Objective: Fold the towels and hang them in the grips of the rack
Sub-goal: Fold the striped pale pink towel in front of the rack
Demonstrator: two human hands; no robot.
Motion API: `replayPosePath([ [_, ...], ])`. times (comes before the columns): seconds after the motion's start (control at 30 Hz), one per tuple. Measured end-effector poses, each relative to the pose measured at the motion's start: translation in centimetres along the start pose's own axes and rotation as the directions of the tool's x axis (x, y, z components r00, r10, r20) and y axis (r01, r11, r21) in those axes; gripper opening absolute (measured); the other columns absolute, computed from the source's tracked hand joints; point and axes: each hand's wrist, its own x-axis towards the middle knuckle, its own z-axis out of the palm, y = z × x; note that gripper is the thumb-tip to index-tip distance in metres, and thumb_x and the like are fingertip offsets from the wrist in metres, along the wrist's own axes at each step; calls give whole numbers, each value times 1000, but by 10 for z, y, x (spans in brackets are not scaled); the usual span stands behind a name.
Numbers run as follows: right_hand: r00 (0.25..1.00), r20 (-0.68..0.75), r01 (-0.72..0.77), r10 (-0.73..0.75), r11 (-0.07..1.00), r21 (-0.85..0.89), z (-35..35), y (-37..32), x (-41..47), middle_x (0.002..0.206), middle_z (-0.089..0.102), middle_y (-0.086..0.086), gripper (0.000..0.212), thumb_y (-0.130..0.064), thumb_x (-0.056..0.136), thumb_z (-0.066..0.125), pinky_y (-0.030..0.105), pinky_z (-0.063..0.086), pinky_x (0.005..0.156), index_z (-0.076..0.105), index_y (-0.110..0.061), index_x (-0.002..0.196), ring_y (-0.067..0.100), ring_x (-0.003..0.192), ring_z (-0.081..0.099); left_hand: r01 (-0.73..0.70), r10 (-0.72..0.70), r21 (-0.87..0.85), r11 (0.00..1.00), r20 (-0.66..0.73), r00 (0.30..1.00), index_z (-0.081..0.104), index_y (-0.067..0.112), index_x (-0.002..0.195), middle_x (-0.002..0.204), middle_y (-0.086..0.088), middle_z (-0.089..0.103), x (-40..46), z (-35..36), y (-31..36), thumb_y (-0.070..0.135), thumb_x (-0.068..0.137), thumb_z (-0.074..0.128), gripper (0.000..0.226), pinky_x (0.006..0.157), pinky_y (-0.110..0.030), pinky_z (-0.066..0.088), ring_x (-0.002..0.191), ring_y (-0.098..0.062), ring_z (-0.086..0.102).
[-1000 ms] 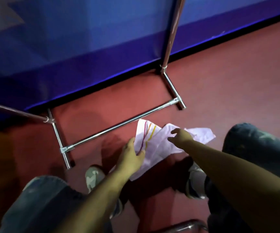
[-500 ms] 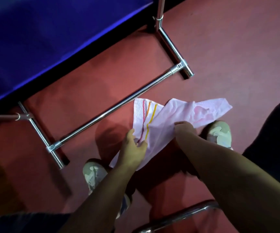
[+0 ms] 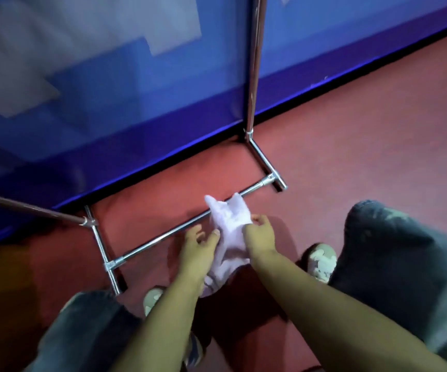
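Pale pink cloth towel mid-fold — right hand pinches it, left hand spread against it; next, flatten the bunch.

red floor, blue wall

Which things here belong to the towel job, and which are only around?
Job: towel, gripped by right hand, left hand beside it; rack base bar.
Only around: blue wall, red floor, shoes.
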Motion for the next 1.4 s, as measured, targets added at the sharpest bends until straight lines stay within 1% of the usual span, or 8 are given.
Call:
replayPosePath([
  [0.17,947,277,129,-164,982,140,-21,-71,-96,40,49,-8,22,6,68,41,11,32,36,52,-12,61,10,41,45,-93,120,-299,950,73,990,51,22,105,94,16,58,-87,-39,48,29,89,61,20,66,-17,40,83,5,54],
  [0.27,897,350,210,-270,957,202,-40,-109,-148,42,55,-5,30,12,72,36,13,37,40,55,-11,65,9,41,52,-118,207,-456,882,151,967,58,23,114,108,7,70,-139,-63,75,38,87,61,31,82,-30,48,96,-6,66],
  [0.37,855,376,276,-358,927,254,-53,-144,-202,59,60,9,28,4,62,39,26,42,57,62,-12,65,25,62,56,-160,304,-536,829,192,933,64,20,94,81,3,72,-191,-83,102,21,93,53,11,62,-25,53,70,-7,68],
  [0.67,653,481,451,-585,810,374,-87,-231,-315,47,57,-2,38,15,76,27,14,39,40,58,-8,76,11,45,51,-261,275,-696,669,-94,957,68,6,84,77,-12,69,-263,-121,141,28,87,62,22,55,-26,53,58,-19,64],
  [0.83,578,503,460,-643,766,450,-96,-261,-345,45,56,-5,39,16,78,26,13,40,41,57,-9,75,7,42,50,5,181,-670,743,208,961,71,10,104,109,-15,70,-283,-123,145,60,76,63,58,88,-45,51,101,-32,65],
  [0.93,578,459,463,-674,735,496,-98,-273,-351,46,57,-3,39,15,78,27,14,40,42,56,-10,73,8,41,50,13,294,-710,704,307,905,76,9,86,93,-15,73,-285,-130,149,43,85,57,39,84,-44,53,87,-29,70],
  [1.23,690,406,599,-599,788,146,-94,-266,-343,88,54,4,32,-4,86,48,28,39,66,55,-14,115,18,76,48,-210,499,-871,443,45,865,64,5,87,69,-9,66,-323,-171,197,15,89,56,13,58,-26,55,65,-15,62],
  [1.4,483,634,725,-604,682,97,-95,-254,-360,123,55,3,35,-6,87,58,34,48,83,55,-20,119,20,104,57,-99,591,-959,264,80,803,41,15,56,52,3,35,-339,-163,223,-2,86,52,35,49,-16,34,44,-3,34],
])
